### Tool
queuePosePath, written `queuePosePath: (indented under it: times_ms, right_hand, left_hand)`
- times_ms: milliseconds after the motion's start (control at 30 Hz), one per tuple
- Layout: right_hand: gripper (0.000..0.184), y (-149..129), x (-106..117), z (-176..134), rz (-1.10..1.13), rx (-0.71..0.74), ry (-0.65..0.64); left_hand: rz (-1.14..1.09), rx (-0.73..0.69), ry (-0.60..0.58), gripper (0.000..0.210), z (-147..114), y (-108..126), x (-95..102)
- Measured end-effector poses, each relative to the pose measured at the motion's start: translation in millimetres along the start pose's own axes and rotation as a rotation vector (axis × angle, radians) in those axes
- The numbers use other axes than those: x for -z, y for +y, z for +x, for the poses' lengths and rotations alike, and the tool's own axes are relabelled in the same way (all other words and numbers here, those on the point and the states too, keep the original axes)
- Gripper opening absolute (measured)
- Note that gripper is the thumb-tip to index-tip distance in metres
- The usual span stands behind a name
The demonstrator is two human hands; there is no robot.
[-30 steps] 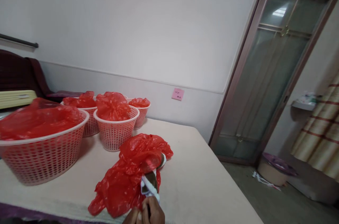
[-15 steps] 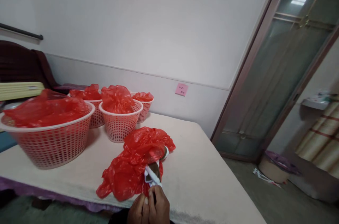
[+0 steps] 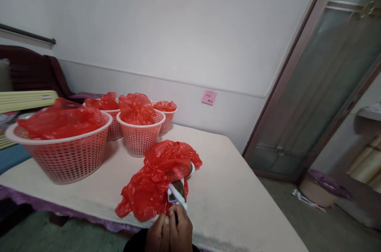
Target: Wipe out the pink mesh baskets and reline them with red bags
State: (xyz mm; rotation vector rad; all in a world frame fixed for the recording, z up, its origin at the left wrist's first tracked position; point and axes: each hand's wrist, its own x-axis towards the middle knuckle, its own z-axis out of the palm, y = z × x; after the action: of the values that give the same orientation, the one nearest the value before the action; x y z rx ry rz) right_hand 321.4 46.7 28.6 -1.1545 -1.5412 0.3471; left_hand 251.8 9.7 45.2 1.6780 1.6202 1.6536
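A crumpled red plastic bag (image 3: pixel 145 192) lies near the front edge of the table. From its right side pokes a brown thing with white edging (image 3: pixel 178 192), perhaps cloth or footwear; its kind is not clear. My left hand (image 3: pixel 156 234) and my right hand (image 3: pixel 181 230) are side by side just in front of it, fingers bent and thumbs together in a pinch. The fingertips meet at the near end of the bag and the white edging. What exactly lies between them is hidden.
On the pale table (image 3: pixel 220 188) stand a large white perforated basket (image 3: pixel 68 160), a smaller basket (image 3: pixel 141 137) and two more behind, each holding red plastic bags. A pink note (image 3: pixel 208 97) is stuck to the wall. A bin (image 3: pixel 320 188) stands on the floor at right.
The view has turned slightly left, so everything sits a little further right. My hands stay pinched together at the bag, with almost no movement.
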Motion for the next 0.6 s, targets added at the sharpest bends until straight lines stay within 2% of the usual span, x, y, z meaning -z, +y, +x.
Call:
queuePosePath:
  times_ms: [200,333,433,500,600]
  right_hand:
    - [0.026,-14.7,14.0,3.7,-0.006,-0.018,0.025]
    - [0.030,-16.8,9.6,-1.8,0.025,-0.064,0.069]
    - [0.037,-1.4,-5.2,-12.0,0.057,-0.122,0.127]
    - [0.042,7.9,-15.2,-15.8,0.053,-0.107,0.128]
    - [0.047,10.1,-24.8,-14.9,-0.017,-0.085,0.188]
  left_hand:
    - [-0.079,-0.063,-0.140,0.055,8.1,-11.9,3.0]
    - [-0.052,-0.100,-0.154,0.059,11.9,-13.4,7.5]
    - [0.036,-0.097,-0.129,0.043,11.7,-10.2,4.8]
    - [0.099,-0.087,-0.119,0.028,11.5,-7.4,1.1]
    - [0.156,-0.076,-0.105,0.022,13.1,-3.0,-5.8]
